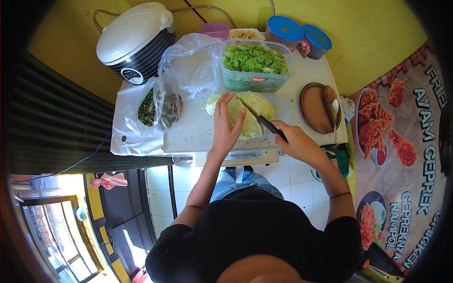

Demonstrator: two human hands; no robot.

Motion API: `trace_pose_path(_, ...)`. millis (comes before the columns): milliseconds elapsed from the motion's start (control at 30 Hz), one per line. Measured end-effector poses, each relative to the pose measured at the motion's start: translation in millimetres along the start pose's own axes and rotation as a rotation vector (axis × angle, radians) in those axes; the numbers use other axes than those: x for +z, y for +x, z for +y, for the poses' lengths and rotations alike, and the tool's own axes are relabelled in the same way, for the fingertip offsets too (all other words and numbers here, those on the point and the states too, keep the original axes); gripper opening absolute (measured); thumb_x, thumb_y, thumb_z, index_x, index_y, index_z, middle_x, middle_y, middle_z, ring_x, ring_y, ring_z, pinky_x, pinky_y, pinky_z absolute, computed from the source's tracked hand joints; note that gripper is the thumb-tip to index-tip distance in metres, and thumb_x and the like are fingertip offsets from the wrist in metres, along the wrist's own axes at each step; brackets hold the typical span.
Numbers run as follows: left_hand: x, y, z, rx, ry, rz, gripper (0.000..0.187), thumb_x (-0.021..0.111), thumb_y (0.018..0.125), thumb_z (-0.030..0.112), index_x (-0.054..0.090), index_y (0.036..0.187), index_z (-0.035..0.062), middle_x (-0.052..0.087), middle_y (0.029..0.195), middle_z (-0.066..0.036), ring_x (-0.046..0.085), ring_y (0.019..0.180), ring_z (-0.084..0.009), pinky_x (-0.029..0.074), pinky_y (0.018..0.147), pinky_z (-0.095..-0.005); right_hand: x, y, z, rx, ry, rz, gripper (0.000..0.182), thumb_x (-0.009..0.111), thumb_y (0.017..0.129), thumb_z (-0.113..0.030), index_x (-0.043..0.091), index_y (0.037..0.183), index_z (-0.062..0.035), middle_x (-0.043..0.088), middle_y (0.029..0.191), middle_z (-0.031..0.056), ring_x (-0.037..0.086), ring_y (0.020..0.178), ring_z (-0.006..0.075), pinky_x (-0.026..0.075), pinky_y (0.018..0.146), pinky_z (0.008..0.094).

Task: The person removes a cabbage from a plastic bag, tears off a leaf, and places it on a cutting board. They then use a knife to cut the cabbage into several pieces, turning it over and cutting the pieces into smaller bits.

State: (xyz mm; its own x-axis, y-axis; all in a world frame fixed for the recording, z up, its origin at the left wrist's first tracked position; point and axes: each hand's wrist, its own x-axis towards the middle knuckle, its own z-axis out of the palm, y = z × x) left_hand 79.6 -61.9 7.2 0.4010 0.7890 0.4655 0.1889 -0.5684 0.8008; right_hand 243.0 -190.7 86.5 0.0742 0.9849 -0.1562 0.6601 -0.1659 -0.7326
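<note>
A pale green cabbage [263, 104] lies on a white cutting board [284, 106] on the table. The black handle of a knife [270, 126] is in my right hand [297, 141], and its blade rests at the cabbage, pointing up and left. My left hand [228, 123] lies against the cabbage's left part, fingers apart, thumb toward the blade. Loose cabbage leaf [211, 104] sticks out left of that hand. Just behind the cabbage stands a clear plastic tub [250, 86] filled with chopped green leaves [255, 59].
A rice cooker [134, 35] stands at the back left, near plastic bags [191, 61] and dark leafy greens [147, 109]. Blue-lidded containers [285, 28] and a pink container [214, 30] line the back. On the right sits a brown mortar [314, 107] with a pestle.
</note>
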Motion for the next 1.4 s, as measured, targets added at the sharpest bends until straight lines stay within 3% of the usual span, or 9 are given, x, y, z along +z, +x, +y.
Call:
trace_pose_path(33, 4.4, -1.2, 0.2, 0.005, 0.015, -0.021, 0.052, 0.063, 0.088, 0.017, 0.041, 0.132, 0.0005, 0.041, 0.133, -0.025, 0.04, 0.124, -0.0388, 0.033, 0.103, -0.0413, 2.7, 4.4, -0.7, 0.007, 0.007, 0.007, 0.033, 0.052, 0.093, -0.014, 0.05, 0.122, 0.0026, 0.056, 0.062, 0.0128, 0.055, 0.052, 0.0219, 0.042, 0.051, 0.036)
trace_pose_path(67, 5.1, -3.9, -0.5, -0.028, 0.041, -0.124, 0.066, 0.064, 0.089, 0.022, 0.028, 0.138, -0.0036, 0.035, 0.137, -0.028, 0.034, 0.128, -0.0412, 0.03, 0.106, -0.0426, 7.5, 9.6, -1.6, 0.099, -0.087, -0.027, 0.031, 0.049, 0.095, -0.018, 0.05, 0.116, 0.0047, 0.059, 0.066, 0.0187, 0.058, 0.059, 0.0311, 0.045, 0.056, 0.0415)
trace_pose_path(100, 4.6, -4.7, -1.5, -0.024, 0.039, -0.135, 0.066, 0.064, 0.089, 0.022, 0.028, 0.138, -0.0036, 0.035, 0.137, -0.028, 0.034, 0.128, -0.0412, 0.03, 0.106, -0.0426, 11.2, 13.5, -3.0, 0.192, -0.18, -0.064, 0.032, 0.045, 0.096, -0.022, 0.049, 0.109, 0.0068, 0.061, 0.07, 0.0245, 0.062, 0.066, 0.0403, 0.048, 0.062, 0.0471)
trace_pose_path(200, 3.8, -4.6, -4.7, -0.106, -0.082, -0.156, 0.07, 0.064, 0.089, 0.024, 0.026, 0.139, -0.0055, 0.035, 0.137, -0.028, 0.034, 0.128, -0.0415, 0.03, 0.106, -0.0435, 15.1, 19.1, -8.1, 0.195, -0.338, -0.028, 0.036, 0.039, 0.098, -0.03, 0.049, 0.099, 0.0049, 0.061, 0.066, 0.0229, 0.062, 0.062, 0.0397, 0.049, 0.059, 0.0494)
trace_pose_path(333, 4.9, -4.7, -6.8, -0.077, -0.024, -0.16, 0.072, 0.064, 0.088, 0.025, 0.024, 0.14, -0.0069, 0.037, 0.135, -0.029, 0.036, 0.126, -0.0415, 0.031, 0.105, -0.0445, 30.0, 18.0, -3.1, 0.193, -0.443, -0.001, 0.035, 0.037, 0.099, -0.031, 0.048, 0.094, 0.0018, 0.062, 0.065, 0.0211, 0.062, 0.063, 0.0391, 0.05, 0.058, 0.0501)
trace_pose_path(433, 2.5, -3.9, -2.9, -0.073, -0.026, -0.174, 0.074, 0.064, 0.088, 0.025, 0.023, 0.14, -0.0069, 0.037, 0.134, -0.029, 0.037, 0.125, -0.0417, 0.031, 0.105, -0.0446, 36.6, 21.0, 0.4, 0.116, -0.442, 0.052, 0.034, 0.037, 0.1, -0.029, 0.047, 0.09, 0.0026, 0.058, 0.058, 0.0208, 0.06, 0.055, 0.04, 0.047, 0.049, 0.0498)
trace_pose_path(700, 3.2, -7.7, -2.1, -0.067, -0.022, -0.142, 0.078, 0.066, 0.087, 0.024, 0.02, 0.141, -0.0067, 0.036, 0.134, -0.029, 0.037, 0.124, -0.0418, 0.031, 0.105, -0.0445, 22.1, 39.6, 0.8, 0.166, -0.352, -0.172, 0.037, 0.036, 0.099, -0.031, 0.049, 0.091, 0.0031, 0.062, 0.07, 0.023, 0.063, 0.065, 0.0411, 0.049, 0.057, 0.0511)
trace_pose_path(1133, 11.0, -10.8, -2.8, -0.07, 0.01, -0.079, 0.078, 0.067, 0.086, 0.026, 0.021, 0.141, -0.0059, 0.04, 0.13, -0.028, 0.039, 0.122, -0.0422, 0.033, 0.103, -0.0444, 10.2, 15.4, -11.5, 0.144, -0.47, -0.085, 0.034, 0.038, 0.099, -0.029, 0.051, 0.089, 0.0006, 0.062, 0.068, 0.0205, 0.062, 0.064, 0.0395, 0.048, 0.058, 0.0503)
trace_pose_path(1400, 7.8, -10.5, 0.3, -0.082, -0.025, -0.118, 0.078, 0.068, 0.085, 0.024, 0.021, 0.141, -0.0049, 0.04, 0.13, -0.027, 0.039, 0.122, -0.0413, 0.033, 0.103, -0.0446, -1.2, 36.2, -5.2, 0.138, -0.459, -0.279, 0.036, 0.04, 0.098, -0.03, 0.055, 0.091, 0.0026, 0.063, 0.075, 0.0245, 0.063, 0.07, 0.0408, 0.048, 0.065, 0.0509)
